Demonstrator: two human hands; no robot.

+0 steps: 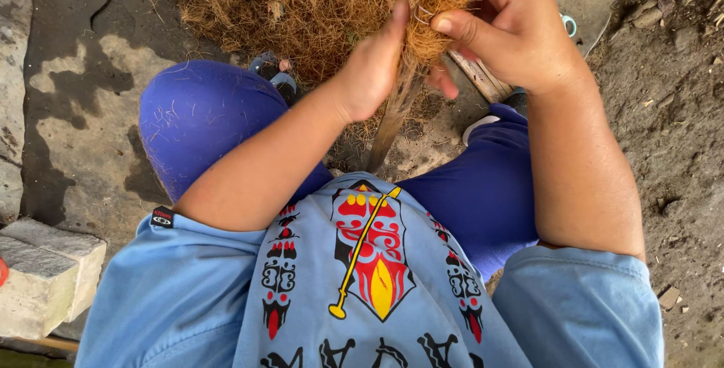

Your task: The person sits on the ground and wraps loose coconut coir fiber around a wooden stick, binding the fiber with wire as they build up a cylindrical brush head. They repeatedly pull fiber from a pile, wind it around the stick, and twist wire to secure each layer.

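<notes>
We grip a bundle of brown coconut fibre [441,6] with both hands, at the top edge of the view above the knees. The left hand [373,70] clasps its lower part, fingers wrapped around it and thumb pressed along the side. The right hand [516,25] pinches the upper part, where pale twine winds around the fibre. A wooden stick [392,123] runs down from the bundle between the knees. A loose fibre pile [302,6] lies just behind. A grey stone block [45,277] sits at the left edge. Bare ground [671,149] lies open to the right.
</notes>
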